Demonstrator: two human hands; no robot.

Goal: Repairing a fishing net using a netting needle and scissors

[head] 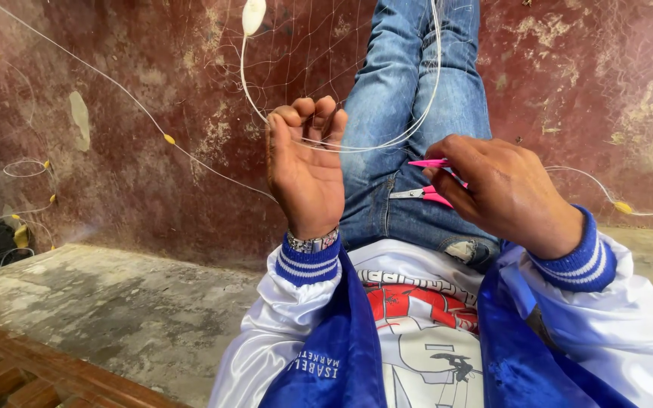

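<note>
My left hand [305,162] is raised palm toward me, fingers curled over a white cord [364,147] that edges a fine, nearly clear fishing net [296,57]. My right hand [496,189] grips small pink-handled thread snips [426,189], their metal blades pointing left toward the cord. A white oval float [253,15] hangs on the cord above my left hand. My legs in blue jeans [410,98] stretch out under both hands.
A worn red floor [153,113] lies beyond my legs, with more white line and small yellow floats [169,139] spread across it. A grey concrete ledge [115,302] runs below, with a wooden slatted edge [24,374] at the lower left.
</note>
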